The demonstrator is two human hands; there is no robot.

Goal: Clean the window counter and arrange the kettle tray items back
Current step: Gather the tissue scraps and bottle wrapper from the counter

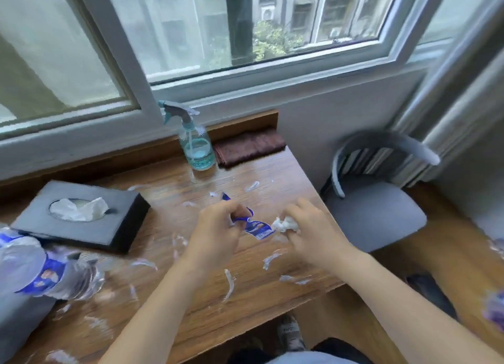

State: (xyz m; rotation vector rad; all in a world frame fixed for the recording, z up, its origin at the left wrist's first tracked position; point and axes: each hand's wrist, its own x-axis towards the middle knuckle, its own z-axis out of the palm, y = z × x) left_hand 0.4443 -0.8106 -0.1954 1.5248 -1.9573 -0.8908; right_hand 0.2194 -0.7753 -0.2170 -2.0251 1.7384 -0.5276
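wooden counter [272,303] runs under a sliding window [245,28], its surface littered with pale torn scraps [229,281] and smears. near the middle, the left hand [215,232] has its fingers curled round a blue and white wrapper strip [256,227], one end of which sticks out beyond the knuckles while the other trails toward the right hand. the right hand [311,232] pinches a crumpled white tissue wad [285,224] against the counter, fingers bent over it, just beside the strip's printed end. at the back, a spray bottle [195,145] with pale blue liquid stands upright, touching or nearly touching a folded dark brown cloth [249,146] that lies by the wall. on the left sits a dark grey tissue box [122,219] with a white tissue poking from its oval opening. in front of that, a crushed plastic water bottle [46,271] with a blue label lies at the left edge. a grey chair [376,213] stands to the right of the counter. no kettle tray can be made out.
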